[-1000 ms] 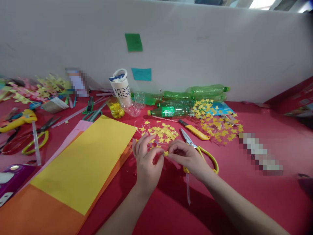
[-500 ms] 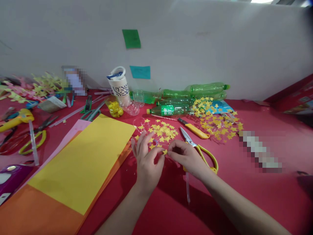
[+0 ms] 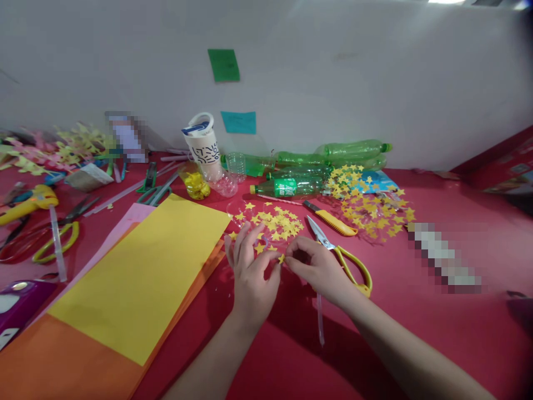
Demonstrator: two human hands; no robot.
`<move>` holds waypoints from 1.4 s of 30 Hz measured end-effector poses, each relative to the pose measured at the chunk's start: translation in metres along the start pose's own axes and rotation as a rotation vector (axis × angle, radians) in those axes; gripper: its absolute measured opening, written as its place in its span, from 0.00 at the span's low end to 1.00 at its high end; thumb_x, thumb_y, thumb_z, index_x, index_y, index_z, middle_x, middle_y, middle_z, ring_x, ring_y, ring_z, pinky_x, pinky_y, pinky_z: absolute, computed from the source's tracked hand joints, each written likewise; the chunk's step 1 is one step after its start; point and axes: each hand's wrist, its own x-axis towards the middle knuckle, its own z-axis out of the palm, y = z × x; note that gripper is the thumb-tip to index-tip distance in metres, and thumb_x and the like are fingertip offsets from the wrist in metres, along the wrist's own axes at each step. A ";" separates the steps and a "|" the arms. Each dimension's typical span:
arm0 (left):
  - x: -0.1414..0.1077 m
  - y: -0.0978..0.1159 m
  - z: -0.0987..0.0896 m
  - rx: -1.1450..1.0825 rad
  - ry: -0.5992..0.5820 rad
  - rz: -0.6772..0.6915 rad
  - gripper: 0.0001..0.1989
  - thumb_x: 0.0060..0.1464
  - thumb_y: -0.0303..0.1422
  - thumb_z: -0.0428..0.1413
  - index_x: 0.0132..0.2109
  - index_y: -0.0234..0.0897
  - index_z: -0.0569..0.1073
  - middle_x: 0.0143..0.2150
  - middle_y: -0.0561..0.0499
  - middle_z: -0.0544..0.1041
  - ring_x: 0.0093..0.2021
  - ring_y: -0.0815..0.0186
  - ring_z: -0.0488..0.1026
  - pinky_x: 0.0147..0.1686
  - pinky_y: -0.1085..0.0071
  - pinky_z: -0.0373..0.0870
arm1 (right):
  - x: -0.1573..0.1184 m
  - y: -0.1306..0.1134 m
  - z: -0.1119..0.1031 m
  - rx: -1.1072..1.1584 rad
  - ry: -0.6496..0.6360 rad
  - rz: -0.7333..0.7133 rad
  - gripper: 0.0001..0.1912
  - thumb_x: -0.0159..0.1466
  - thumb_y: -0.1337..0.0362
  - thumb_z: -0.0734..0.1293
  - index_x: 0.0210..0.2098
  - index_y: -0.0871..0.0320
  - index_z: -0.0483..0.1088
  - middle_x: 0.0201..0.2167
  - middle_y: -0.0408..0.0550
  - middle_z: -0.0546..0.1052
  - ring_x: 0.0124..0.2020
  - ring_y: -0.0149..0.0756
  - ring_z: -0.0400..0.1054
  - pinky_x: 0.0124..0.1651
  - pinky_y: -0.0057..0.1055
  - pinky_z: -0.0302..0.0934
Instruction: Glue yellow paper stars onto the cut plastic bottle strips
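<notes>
Red worktop [image 3: 283,361] under everything. Yellow sheet [image 3: 141,278] on orange paper [image 3: 62,355], left of the hands. Green bottles [image 3: 310,188] on their sides at the back. Left hand [image 3: 253,283]: thumb and index pinching, other fingers spread. Right hand [image 3: 322,271]: thumb and index tips close together, grip can't be told. Scissors [image 3: 353,261] just beside it. Loose stars [image 3: 280,222] beyond. Single star [image 3: 282,259]: in left pinch, right fingertips just beside.

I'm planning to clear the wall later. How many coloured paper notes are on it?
2: a green note higher up on the wall, and a blue note below it, slightly right. Others may lie outside the view.
</notes>
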 end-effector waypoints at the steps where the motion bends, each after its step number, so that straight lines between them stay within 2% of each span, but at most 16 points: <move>1: 0.000 0.000 0.000 0.002 -0.004 -0.003 0.08 0.47 0.20 0.56 0.30 0.38 0.73 0.58 0.46 0.67 0.64 0.52 0.56 0.62 0.41 0.42 | 0.000 0.000 0.000 -0.005 0.003 -0.007 0.05 0.57 0.71 0.62 0.26 0.56 0.65 0.24 0.38 0.68 0.26 0.27 0.61 0.29 0.25 0.54; 6: -0.001 0.000 -0.001 0.007 -0.005 -0.009 0.09 0.47 0.20 0.56 0.31 0.39 0.74 0.58 0.46 0.67 0.64 0.52 0.56 0.62 0.41 0.42 | 0.000 0.000 0.000 -0.035 0.014 -0.030 0.04 0.57 0.70 0.63 0.27 0.56 0.65 0.25 0.39 0.69 0.27 0.29 0.62 0.30 0.26 0.55; 14: 0.001 0.000 -0.001 0.005 -0.020 -0.020 0.09 0.47 0.20 0.56 0.31 0.39 0.74 0.58 0.46 0.67 0.63 0.52 0.56 0.62 0.41 0.43 | -0.001 0.004 0.000 -0.025 0.040 0.009 0.02 0.58 0.66 0.65 0.30 0.55 0.65 0.25 0.40 0.70 0.24 0.29 0.62 0.28 0.26 0.56; 24: 0.000 0.001 -0.002 0.024 -0.022 -0.042 0.08 0.47 0.21 0.57 0.30 0.39 0.75 0.59 0.46 0.66 0.64 0.51 0.55 0.62 0.40 0.41 | -0.002 0.003 0.001 -0.059 0.059 -0.037 0.02 0.59 0.66 0.65 0.31 0.55 0.65 0.28 0.41 0.70 0.28 0.30 0.64 0.31 0.27 0.57; 42: 0.002 -0.001 -0.002 0.011 -0.045 -0.086 0.06 0.48 0.23 0.57 0.31 0.40 0.74 0.60 0.46 0.65 0.65 0.51 0.54 0.62 0.41 0.43 | -0.002 0.004 0.003 -0.040 0.055 -0.004 0.06 0.61 0.60 0.65 0.31 0.56 0.66 0.25 0.40 0.69 0.23 0.27 0.60 0.25 0.25 0.53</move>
